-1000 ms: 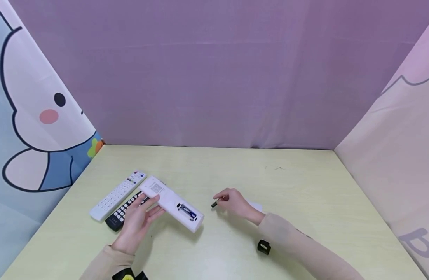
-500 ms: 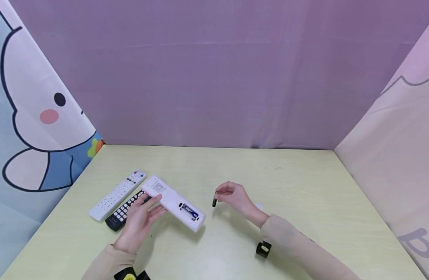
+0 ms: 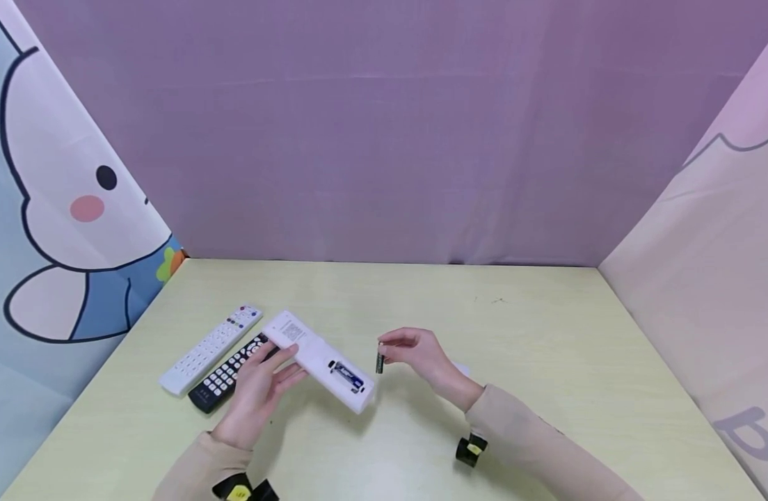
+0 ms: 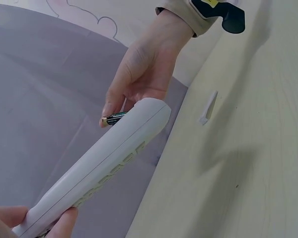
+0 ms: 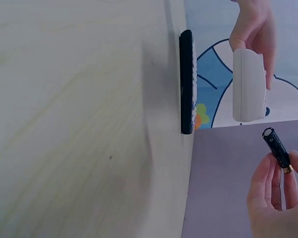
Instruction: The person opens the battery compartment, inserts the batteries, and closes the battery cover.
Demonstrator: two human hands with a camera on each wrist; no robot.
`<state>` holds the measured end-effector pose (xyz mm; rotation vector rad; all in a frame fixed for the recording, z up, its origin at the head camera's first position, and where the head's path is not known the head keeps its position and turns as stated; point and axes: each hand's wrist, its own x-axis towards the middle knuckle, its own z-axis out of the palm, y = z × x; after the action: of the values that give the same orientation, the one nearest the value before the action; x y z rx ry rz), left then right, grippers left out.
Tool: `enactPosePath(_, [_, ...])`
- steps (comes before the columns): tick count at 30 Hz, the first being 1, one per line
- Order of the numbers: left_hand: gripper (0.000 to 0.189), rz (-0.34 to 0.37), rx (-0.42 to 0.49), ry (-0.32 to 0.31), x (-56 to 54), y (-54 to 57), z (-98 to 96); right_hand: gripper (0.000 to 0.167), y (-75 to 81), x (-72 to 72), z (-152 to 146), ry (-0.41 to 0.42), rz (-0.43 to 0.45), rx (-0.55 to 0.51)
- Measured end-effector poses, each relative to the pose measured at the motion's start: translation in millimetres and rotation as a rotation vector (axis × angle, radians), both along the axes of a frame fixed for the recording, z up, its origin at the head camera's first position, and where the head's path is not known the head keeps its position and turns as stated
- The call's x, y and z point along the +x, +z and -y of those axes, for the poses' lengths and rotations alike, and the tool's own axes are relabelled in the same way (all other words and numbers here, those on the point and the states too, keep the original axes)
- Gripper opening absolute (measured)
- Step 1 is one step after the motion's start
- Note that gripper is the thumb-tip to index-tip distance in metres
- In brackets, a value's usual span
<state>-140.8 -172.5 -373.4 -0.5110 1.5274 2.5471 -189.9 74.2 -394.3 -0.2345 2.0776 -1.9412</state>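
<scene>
My left hand [image 3: 254, 395] grips a white remote control [image 3: 315, 355], its back turned up and held above the table. The battery compartment stands uncovered at the end away from that hand, and a blue battery [image 3: 346, 376] lies in it. Between thumb and fingertips my right hand [image 3: 423, 356] pinches a dark battery [image 5: 276, 148] with a gold end. In the head view this battery hangs upright just beyond the remote's far end. A small white cover [image 4: 208, 107] lies on the table, mostly hidden behind my right wrist in the head view.
On the table [image 3: 534, 334] at the left, a second white remote [image 3: 211, 350] lies buttons up. Beside it is a black remote [image 3: 210, 393], partly covered by my left hand. A purple cloth [image 3: 384, 139] hangs behind the table, with printed cloths at both sides.
My right hand has lifted the dark battery and turned it from slanted to upright. My left hand has moved the white remote slightly right, closer to that battery.
</scene>
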Motion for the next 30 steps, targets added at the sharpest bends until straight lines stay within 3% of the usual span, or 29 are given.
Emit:
enactPosePath(18, [0.057, -0.034, -0.024, -0.061, -2.2, 1.2, -10.0, 0.031, 12.9, 10.5, 10.4, 0.049, 0.018, -0.044])
enactPosePath(30, [0.056, -0.017, -0.035, -0.049, -3.8, 0.6, -17.3, 0.027, 17.9, 18.1, 14.3, 0.073, -0.032, 0.003])
